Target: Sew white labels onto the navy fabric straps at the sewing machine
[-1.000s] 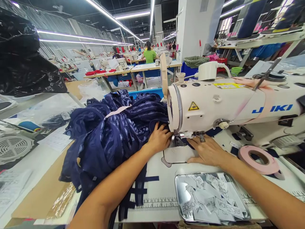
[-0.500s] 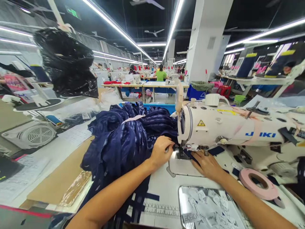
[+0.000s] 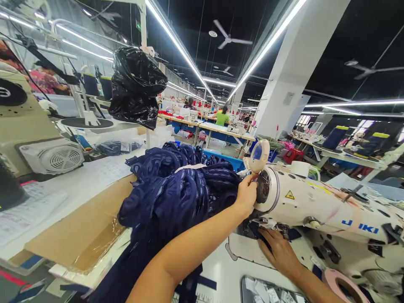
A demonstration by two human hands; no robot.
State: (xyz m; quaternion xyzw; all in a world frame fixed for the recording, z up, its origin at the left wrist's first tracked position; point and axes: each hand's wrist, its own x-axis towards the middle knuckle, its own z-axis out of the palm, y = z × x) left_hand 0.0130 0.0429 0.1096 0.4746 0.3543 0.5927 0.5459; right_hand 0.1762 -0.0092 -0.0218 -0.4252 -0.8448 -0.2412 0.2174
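My left hand is raised at the front end of a white sewing machine. Its fingers are curled, and the fingertips reach the lower edge of a round, pale-rimmed cover there; what they grip is partly hidden. Under the machine head, my right hand holds a small navy fabric piece between thumb and fingers, close to the presser foot. Left of the machine lies a big heap of gathered navy fabric, with a pale band across it, beside my left forearm.
A metal tray of printed white labels sits in front, with a pink tape roll to its right. Brown cardboard lies at left. A black plastic bag hangs from a post. Other people work at tables behind.
My left hand has risen from beside the needle to the machine's front end. The round cover now shows its face rather than its edge. My right hand stays at the fabric; the view has tilted.
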